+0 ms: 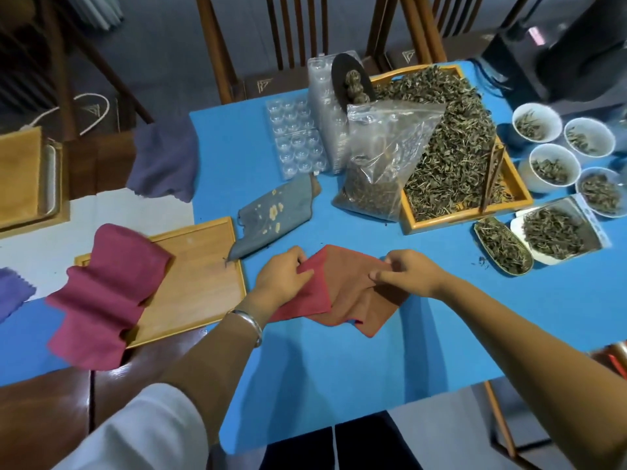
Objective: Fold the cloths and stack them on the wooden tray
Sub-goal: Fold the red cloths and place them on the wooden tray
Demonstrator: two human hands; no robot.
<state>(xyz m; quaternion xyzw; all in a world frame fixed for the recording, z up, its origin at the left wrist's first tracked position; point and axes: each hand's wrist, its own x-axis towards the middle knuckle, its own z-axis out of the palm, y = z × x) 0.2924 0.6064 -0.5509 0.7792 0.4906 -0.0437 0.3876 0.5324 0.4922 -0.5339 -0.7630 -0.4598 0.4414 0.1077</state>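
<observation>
A red-and-brown cloth [353, 300] lies partly folded on the blue table, just in front of me. My left hand [283, 278] pinches its red left flap. My right hand [407, 274] pinches its upper right edge. The wooden tray [200, 266] sits to the left, with a crumpled magenta cloth [105, 293] draped over its left side. A grey cloth with yellow flowers [271, 218] lies behind the tray's far right corner. A purple cloth [166, 164] hangs over the table's far left edge, and another purple cloth [13, 293] shows at the left border.
A tray of dried tea leaves [451, 147] fills the back right, with a plastic bag of leaves [376, 164] and clear plastic moulds [298, 137] beside it. White cups of leaves [556, 164] and small dishes [502, 245] stand at the right. Chairs line the far side.
</observation>
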